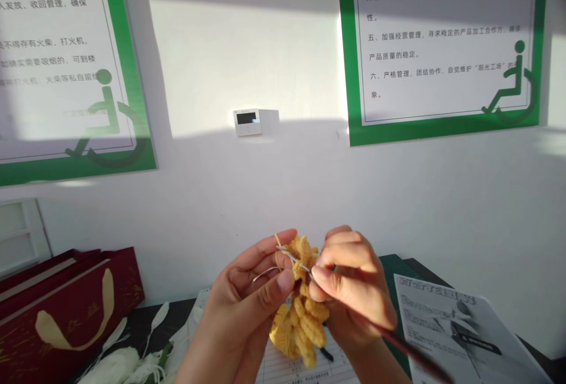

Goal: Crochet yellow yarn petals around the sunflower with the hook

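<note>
Between my hands, above the table, hangs a yellow crocheted piece with finger-like petals. My left hand pinches its upper left edge between thumb and fingers, with a strand of yellow yarn at the index fingertip. A thin pale wire or thread curves out beside that hand. My right hand is closed round a metal crochet hook, whose tip reaches across the top of the piece to my left index finger. The hook's dark reddish handle extends down to the right.
Dark red gift bags with a cream ribbon handle stand at the left. White yarn and leaf-shaped pieces lie beside them. Printed sheets and a green mat are at the right. Green-framed posters and a thermostat are on the wall.
</note>
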`<state>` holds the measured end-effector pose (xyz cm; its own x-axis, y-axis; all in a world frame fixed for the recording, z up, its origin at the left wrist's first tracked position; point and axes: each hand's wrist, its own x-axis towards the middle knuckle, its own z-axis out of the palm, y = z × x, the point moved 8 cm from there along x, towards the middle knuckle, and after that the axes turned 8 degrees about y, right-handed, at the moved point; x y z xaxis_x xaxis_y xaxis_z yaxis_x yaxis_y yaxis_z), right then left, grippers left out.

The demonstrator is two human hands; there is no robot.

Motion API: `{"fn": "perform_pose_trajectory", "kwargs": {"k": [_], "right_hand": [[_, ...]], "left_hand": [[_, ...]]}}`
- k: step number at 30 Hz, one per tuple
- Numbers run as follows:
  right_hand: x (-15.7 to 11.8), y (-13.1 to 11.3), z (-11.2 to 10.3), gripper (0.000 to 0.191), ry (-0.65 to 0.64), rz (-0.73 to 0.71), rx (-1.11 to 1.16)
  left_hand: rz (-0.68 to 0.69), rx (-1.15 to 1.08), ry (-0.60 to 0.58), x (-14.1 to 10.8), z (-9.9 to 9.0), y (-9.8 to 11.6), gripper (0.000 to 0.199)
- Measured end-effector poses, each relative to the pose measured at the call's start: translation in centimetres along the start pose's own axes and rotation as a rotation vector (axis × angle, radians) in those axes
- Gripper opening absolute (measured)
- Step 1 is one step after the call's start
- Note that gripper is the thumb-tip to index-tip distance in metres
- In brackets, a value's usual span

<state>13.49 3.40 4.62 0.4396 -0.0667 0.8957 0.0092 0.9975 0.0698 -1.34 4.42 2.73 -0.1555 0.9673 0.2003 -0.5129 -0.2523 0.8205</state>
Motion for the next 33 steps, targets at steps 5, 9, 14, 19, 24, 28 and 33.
{"fn": "perform_pose_trajectory", "kwargs": {"k": [5, 9, 14, 19, 24, 28, 33], "right_hand": [[-0.6, 2.9, 0.7, 0.012, 0.145, 0.376, 0.303], [-0.9, 3.3, 1.0, 0.009, 0.113, 0.509, 0.368], [-1.0, 3.9, 1.3, 0.010, 0.053, 0.615, 0.516], [-2.5, 5.4, 3.4, 0.023, -0.065, 0.958, 0.657], [-3.4, 6.1, 3.9, 0.027, -0.036, 1.104, 0.771], [-3.2, 5.8, 3.7, 0.025, -0.073, 1.039, 0.762], [-3.5, 5.1, 4.5, 0.024, -0.102, 0.995, 0.835]], "left_hand": [[-0.033, -0.024, -0.072, 0.1, 0.2, 0.1, 0.025], [-0.058, -0.038, -0.081, -0.1, 0.0, 0.2, 0.020], [-0.066, -0.026, -0.083, -0.4, -0.2, 0.3, 0.007], [0.054, 0.093, 0.041, 0.0, -0.9, 0.6, 0.024], [0.172, 0.183, 0.068, -0.3, -0.3, 1.5, 0.041], [0.159, 0.180, 0.120, -0.4, -1.0, 1.6, 0.045], [0.209, 0.159, 0.175, -0.4, -1.1, 1.8, 0.040]]}}
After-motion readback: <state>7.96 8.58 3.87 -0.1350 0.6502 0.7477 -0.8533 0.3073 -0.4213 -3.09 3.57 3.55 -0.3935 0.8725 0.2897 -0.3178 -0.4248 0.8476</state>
